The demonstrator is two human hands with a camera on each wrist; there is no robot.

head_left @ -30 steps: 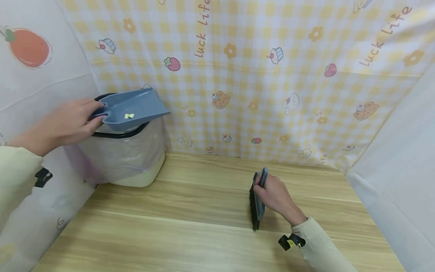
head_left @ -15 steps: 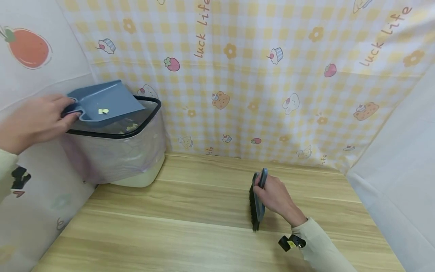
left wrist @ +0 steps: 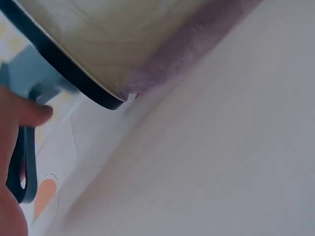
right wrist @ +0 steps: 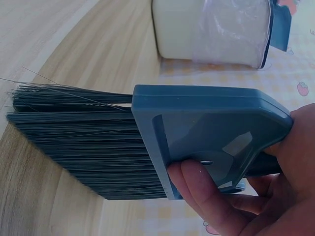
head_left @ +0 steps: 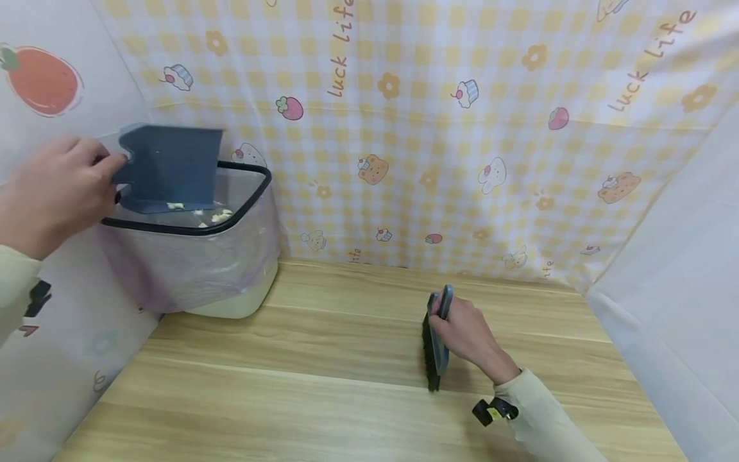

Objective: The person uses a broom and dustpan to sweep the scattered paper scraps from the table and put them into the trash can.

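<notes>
My left hand [head_left: 63,192] grips the handle of a blue dustpan [head_left: 179,163], which is tipped steeply on its side above a trash bin [head_left: 245,301]. Small pale yellow scraps [head_left: 222,216] show inside the bin's clear liner, and one more scrap [head_left: 175,206] lies at the dustpan's lower edge. In the left wrist view the dustpan handle [left wrist: 29,167] is beside the bin's dark rim [left wrist: 78,73]. My right hand [head_left: 464,330] holds a blue hand brush [right wrist: 211,132] by its handle, its dark bristles [right wrist: 83,142] down at the wooden surface.
The bin stands in the back left corner, its black rim [head_left: 254,202] holding a translucent liner with a purple part [head_left: 129,269]. A checked cloth [head_left: 404,160] hangs behind the wooden tabletop [head_left: 323,372]. White cloth [head_left: 687,256] closes the right side.
My left hand moved left over the bin and tilted the dustpan from nearly level to steep. Its scrap slid to the lower edge. My right hand and the brush stayed put.
</notes>
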